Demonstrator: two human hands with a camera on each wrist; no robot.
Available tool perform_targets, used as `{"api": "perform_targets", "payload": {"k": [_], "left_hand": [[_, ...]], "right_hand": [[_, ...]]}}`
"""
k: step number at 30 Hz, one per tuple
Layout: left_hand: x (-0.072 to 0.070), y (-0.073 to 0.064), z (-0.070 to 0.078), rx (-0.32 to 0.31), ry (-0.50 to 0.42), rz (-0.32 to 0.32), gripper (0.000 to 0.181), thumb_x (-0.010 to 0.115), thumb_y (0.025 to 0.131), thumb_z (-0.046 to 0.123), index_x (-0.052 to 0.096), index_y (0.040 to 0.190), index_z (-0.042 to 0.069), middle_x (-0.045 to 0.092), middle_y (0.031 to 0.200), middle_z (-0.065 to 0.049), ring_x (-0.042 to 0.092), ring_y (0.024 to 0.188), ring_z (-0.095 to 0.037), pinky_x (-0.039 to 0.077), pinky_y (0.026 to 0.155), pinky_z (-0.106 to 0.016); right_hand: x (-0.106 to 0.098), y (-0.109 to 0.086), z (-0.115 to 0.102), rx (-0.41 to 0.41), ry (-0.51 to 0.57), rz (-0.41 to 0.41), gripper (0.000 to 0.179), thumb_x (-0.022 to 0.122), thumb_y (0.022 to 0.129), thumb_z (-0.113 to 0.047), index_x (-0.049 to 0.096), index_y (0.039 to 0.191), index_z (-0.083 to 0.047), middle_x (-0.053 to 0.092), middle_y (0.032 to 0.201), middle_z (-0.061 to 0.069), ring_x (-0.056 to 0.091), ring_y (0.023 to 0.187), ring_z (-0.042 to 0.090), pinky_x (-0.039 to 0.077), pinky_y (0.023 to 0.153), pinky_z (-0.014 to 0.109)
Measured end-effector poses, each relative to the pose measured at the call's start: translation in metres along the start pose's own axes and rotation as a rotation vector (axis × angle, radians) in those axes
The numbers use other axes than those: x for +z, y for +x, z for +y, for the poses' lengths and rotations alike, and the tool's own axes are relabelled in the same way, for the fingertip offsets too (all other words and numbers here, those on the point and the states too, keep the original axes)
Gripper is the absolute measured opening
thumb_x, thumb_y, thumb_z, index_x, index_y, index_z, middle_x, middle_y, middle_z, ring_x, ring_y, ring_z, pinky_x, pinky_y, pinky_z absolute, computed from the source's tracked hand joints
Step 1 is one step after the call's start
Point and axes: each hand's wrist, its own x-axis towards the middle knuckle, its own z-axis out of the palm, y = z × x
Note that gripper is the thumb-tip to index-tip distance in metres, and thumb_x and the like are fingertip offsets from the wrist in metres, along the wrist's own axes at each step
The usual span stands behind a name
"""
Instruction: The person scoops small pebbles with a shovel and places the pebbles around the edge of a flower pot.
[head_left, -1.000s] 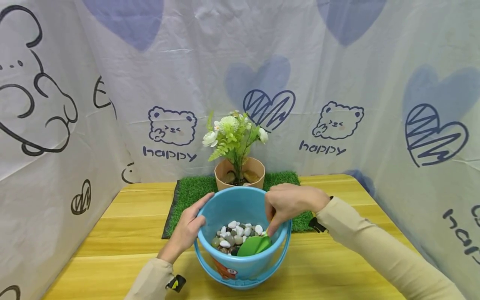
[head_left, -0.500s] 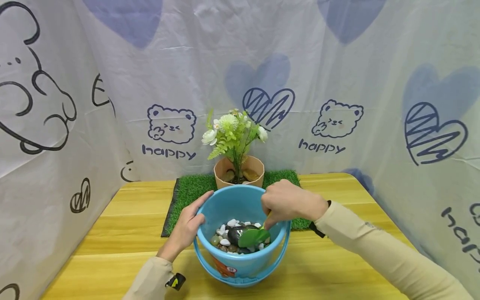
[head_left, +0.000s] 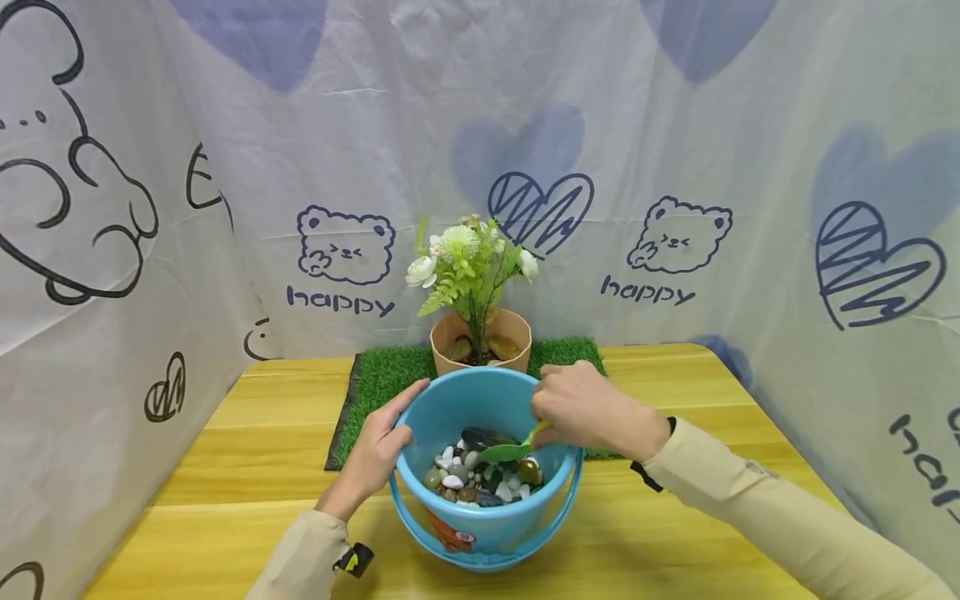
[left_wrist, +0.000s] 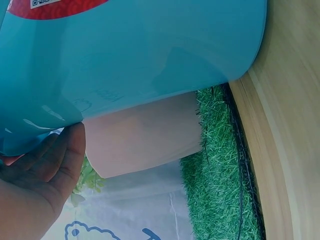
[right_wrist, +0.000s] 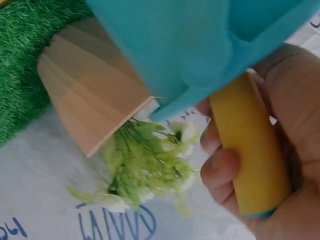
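A light-blue bucket (head_left: 517, 533) with its handle hanging down in front stands on the table and holds pebbles (head_left: 453, 482). My left hand (head_left: 371, 454) grips its left rim, thumb over the edge; in the left wrist view the fingers lie on the outer wall. Over the bucket's right rim, my right hand (head_left: 588, 408) holds a toy shovel. Its green blade (head_left: 504, 452) is inside the bucket, above the pebbles. The yellow shovel handle (right_wrist: 250, 150) is wrapped by the fingers in the right wrist view. A large dark stone (head_left: 486, 437) lies behind the blade.
Behind the bucket, a peach flowerpot (head_left: 480, 360) with white flowers and green leaves (head_left: 461, 267) stands on an artificial grass mat (head_left: 386, 375). The wooden table (head_left: 240, 475) is enclosed on three sides by printed white cloth (head_left: 420, 100).
The shovel blade has risen off the pebbles and tilted flatter. A large dark stone has come into sight and now sits farther back in the bucket. My left hand keeps its place.
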Motion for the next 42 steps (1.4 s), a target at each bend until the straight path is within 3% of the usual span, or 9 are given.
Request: {"api": "perform_targets", "payload": {"k": [9, 17, 22, 30, 36, 42], "left_hand": [[0.001, 0.0, 0.001, -0.009, -0.006, 0.0, 0.07, 0.04, 0.082, 0.002, 0.04, 0.151, 0.012, 0.054, 0.141, -0.02, 0.062, 0.116, -0.037, 0.055, 0.078, -0.032], [0.003, 0.0, 0.002, -0.014, 0.001, 0.005, 0.069, 0.04, 0.082, 0.003, 0.041, 0.151, 0.014, 0.055, 0.139, -0.019, 0.063, 0.116, -0.036, 0.055, 0.078, -0.032], [0.001, 0.0, 0.001, -0.01, 0.008, 0.003, 0.07, 0.04, 0.082, 0.003, 0.04, 0.151, 0.015, 0.055, 0.14, -0.019, 0.063, 0.116, -0.035, 0.055, 0.079, -0.033], [0.002, -0.001, -0.001, -0.019, 0.007, 0.009, 0.069, 0.04, 0.082, 0.002, 0.04, 0.151, 0.012, 0.055, 0.14, -0.019, 0.063, 0.116, -0.036, 0.054, 0.079, -0.032], [0.0, -0.001, 0.001, 0.003, 0.018, 0.009, 0.069, 0.04, 0.082, 0.003, 0.041, 0.15, 0.012, 0.055, 0.14, -0.019, 0.063, 0.114, -0.035, 0.055, 0.081, -0.033], [0.0, 0.001, 0.001, 0.01, 0.023, 0.007, 0.068, 0.04, 0.083, 0.003, 0.041, 0.15, 0.009, 0.056, 0.139, -0.019, 0.065, 0.112, -0.033, 0.054, 0.079, -0.032]], "right_hand": [[0.001, 0.0, -0.014, 0.092, -0.077, 0.029, 0.041, 0.084, 0.064, -0.051, 0.055, 0.052, -0.025, 0.054, 0.056, -0.008, 0.045, 0.057, 0.014, 0.031, 0.041, 0.026], [0.012, 0.0, -0.021, 0.167, -0.07, 0.087, 0.056, 0.085, 0.063, -0.05, 0.038, 0.045, -0.024, 0.043, 0.048, -0.008, 0.039, 0.054, 0.014, 0.027, 0.039, 0.026], [0.01, 0.001, -0.023, 0.201, -0.042, 0.074, 0.052, 0.084, 0.065, -0.048, 0.042, 0.046, -0.024, 0.045, 0.049, -0.009, 0.037, 0.056, 0.013, 0.027, 0.04, 0.026], [0.009, 0.001, -0.024, 0.115, -0.083, 0.045, 0.048, 0.081, 0.073, -0.041, 0.043, 0.05, -0.024, 0.041, 0.055, -0.004, 0.03, 0.059, 0.015, 0.02, 0.042, 0.024], [0.012, -0.001, -0.024, 0.118, -0.101, 0.141, 0.036, 0.08, 0.077, -0.036, 0.056, 0.053, -0.023, 0.047, 0.059, -0.002, 0.029, 0.062, 0.015, 0.025, 0.042, 0.023], [0.016, -0.003, -0.019, 0.132, -0.08, 0.204, 0.024, 0.08, 0.076, -0.039, 0.069, 0.065, -0.02, 0.05, 0.063, -0.004, 0.032, 0.065, 0.014, 0.032, 0.044, 0.022]]}}
